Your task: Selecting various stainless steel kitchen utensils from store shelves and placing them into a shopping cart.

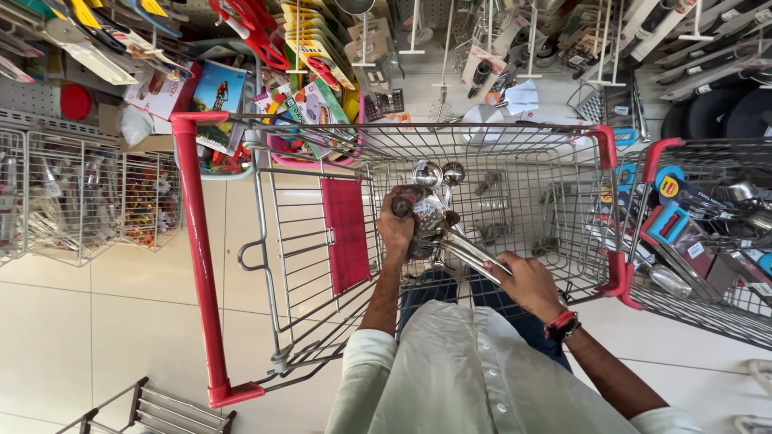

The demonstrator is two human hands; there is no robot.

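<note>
I look straight down into a wire shopping cart [515, 153] with red corner guards and a red handle. Over its basket I hold a bundle of shiny steel ladles [438, 205]. My left hand [396, 229] is wrapped around the bowl ends of the ladles. My right hand [527, 283] grips their long handles nearer my body. A red and black band sits on my right wrist. Two round ladle bowls stick out beyond my left hand.
A second wire cart [708, 233] on the right holds packaged kitchen tools. Wire baskets [80, 197] stand at the left. Hooks with hanging utensils and packets [305, 48] fill the shelving ahead. A low metal rack [153, 410] sits at the bottom left on the tiled floor.
</note>
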